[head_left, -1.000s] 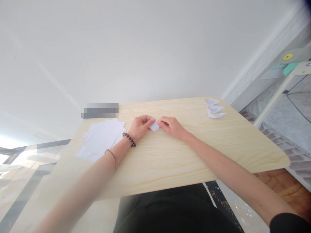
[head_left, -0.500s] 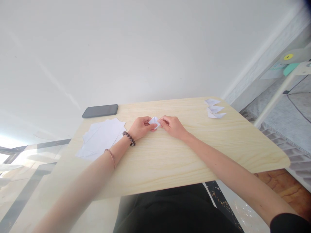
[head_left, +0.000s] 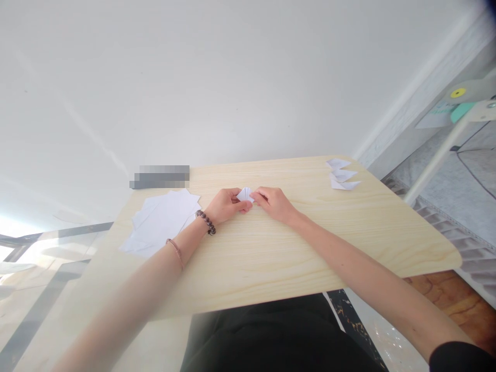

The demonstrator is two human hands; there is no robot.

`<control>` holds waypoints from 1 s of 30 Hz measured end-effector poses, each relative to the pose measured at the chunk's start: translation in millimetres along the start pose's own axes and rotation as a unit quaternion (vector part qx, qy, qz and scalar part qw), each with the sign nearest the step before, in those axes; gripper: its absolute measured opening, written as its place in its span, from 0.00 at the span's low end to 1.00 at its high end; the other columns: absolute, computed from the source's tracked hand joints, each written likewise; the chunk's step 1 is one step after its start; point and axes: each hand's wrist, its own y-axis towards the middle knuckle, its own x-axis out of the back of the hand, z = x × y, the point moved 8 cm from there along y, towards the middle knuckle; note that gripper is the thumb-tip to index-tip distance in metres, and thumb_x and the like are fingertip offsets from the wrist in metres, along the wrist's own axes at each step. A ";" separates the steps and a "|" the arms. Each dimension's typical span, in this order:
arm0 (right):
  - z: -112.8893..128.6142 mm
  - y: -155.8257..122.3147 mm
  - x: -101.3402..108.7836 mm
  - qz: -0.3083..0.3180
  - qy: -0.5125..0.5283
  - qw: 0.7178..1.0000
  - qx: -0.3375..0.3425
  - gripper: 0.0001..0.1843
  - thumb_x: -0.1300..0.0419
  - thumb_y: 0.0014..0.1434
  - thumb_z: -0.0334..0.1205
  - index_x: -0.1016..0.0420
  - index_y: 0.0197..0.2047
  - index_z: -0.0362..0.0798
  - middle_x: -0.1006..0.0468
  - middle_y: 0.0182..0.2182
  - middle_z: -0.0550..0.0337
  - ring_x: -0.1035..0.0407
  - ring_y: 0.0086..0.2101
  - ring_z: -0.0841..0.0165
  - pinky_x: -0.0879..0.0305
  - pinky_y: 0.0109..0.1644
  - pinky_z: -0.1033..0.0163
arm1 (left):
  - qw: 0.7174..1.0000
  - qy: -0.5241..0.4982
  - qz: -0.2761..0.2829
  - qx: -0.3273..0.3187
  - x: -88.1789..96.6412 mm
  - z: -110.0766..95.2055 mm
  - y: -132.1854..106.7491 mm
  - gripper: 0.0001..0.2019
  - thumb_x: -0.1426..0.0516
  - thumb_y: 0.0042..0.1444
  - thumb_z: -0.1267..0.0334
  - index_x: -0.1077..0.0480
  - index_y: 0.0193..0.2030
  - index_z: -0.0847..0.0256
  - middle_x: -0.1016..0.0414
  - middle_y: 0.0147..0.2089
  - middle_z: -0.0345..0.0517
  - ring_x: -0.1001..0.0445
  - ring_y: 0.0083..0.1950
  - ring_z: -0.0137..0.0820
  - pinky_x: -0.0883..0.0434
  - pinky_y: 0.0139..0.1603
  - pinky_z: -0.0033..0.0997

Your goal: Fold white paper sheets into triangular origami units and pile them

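Observation:
A small piece of folded white paper (head_left: pixel 245 194) is held between my two hands over the middle of the wooden table (head_left: pixel 271 263). My left hand (head_left: pixel 227 204) grips its left and lower side with thumb and fingers. The fingertips of my right hand (head_left: pixel 273 200) pinch its right edge. Creases fan across the paper's upper part; its lower part is hidden behind my fingers. A dark bead bracelet (head_left: pixel 206 221) and a thin copper-coloured bangle (head_left: pixel 175 249) are on my left arm.
Loose white paper sheets (head_left: pixel 163 219) lie in a pile left of my left hand. Several folded paper pieces (head_left: pixel 343 174) stand in a row at the back right. A dark, pixelated flat object (head_left: pixel 159 178) lies at the back left, near the white wall (head_left: pixel 248 82).
My left thumb has slid slightly lower on the folded paper, and more of its creased upper part shows. Both hands stay in nearly the same place.

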 end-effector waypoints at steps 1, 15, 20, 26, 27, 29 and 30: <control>0.3 0.0 -0.8 0.004 0.005 1.000 0.001 0.18 0.54 0.59 0.45 0.38 0.22 0.45 0.33 0.20 0.63 0.42 0.22 0.75 0.49 0.28 0.68 | 1.000 -0.002 0.004 -0.003 -0.3 -0.1 0.0 0.12 0.41 0.44 0.58 0.30 0.31 0.65 0.26 0.29 0.44 0.29 0.30 0.28 0.31 0.37 0.32; -1.4 -2.0 1.6 0.024 -0.024 0.999 0.003 0.17 0.53 0.57 0.47 0.41 0.22 0.46 0.42 0.18 0.66 0.49 0.21 0.76 0.53 0.26 0.68 | 0.997 -0.036 -0.063 -0.018 9.8 2.5 1.3 0.19 0.45 0.49 0.50 0.30 0.37 0.65 0.27 0.37 0.49 0.28 0.34 0.31 0.28 0.36 0.33; 2.9 -2.2 -0.9 0.045 0.009 0.999 0.010 0.15 0.52 0.56 0.44 0.42 0.21 0.46 0.43 0.18 0.67 0.49 0.21 0.77 0.53 0.26 0.69 | 0.997 -0.020 -0.072 -0.024 12.7 2.6 0.8 0.18 0.44 0.48 0.50 0.29 0.35 0.65 0.26 0.36 0.50 0.28 0.35 0.32 0.29 0.35 0.32; 3.7 -1.4 -3.1 0.079 0.044 0.996 0.006 0.15 0.53 0.56 0.43 0.43 0.21 0.46 0.45 0.18 0.67 0.50 0.20 0.77 0.54 0.24 0.69 | 0.998 -0.006 -0.051 -0.030 9.5 -2.1 0.2 0.18 0.45 0.48 0.50 0.29 0.36 0.65 0.26 0.35 0.50 0.28 0.36 0.31 0.30 0.35 0.31; 3.2 -1.7 -3.4 0.085 0.046 0.995 0.005 0.15 0.53 0.56 0.43 0.42 0.21 0.46 0.45 0.18 0.67 0.50 0.20 0.77 0.54 0.24 0.69 | 0.998 -0.006 -0.051 -0.033 9.1 -3.4 -0.1 0.18 0.45 0.48 0.50 0.29 0.36 0.65 0.26 0.36 0.50 0.28 0.36 0.31 0.30 0.35 0.31; 2.6 -2.7 -4.7 0.098 0.041 0.994 0.007 0.15 0.53 0.56 0.43 0.43 0.21 0.46 0.46 0.18 0.67 0.51 0.20 0.77 0.54 0.24 0.69 | 0.997 -0.008 -0.059 -0.043 9.4 -6.2 -0.9 0.18 0.45 0.48 0.50 0.30 0.36 0.65 0.27 0.35 0.49 0.29 0.36 0.32 0.30 0.34 0.30; 2.7 -3.4 -5.5 0.104 0.033 0.994 0.010 0.16 0.53 0.56 0.43 0.44 0.21 0.46 0.47 0.17 0.68 0.51 0.20 0.77 0.55 0.24 0.69 | 0.997 -0.006 -0.066 -0.046 9.9 -7.2 -1.3 0.17 0.45 0.48 0.50 0.31 0.36 0.64 0.27 0.35 0.48 0.29 0.36 0.31 0.30 0.34 0.30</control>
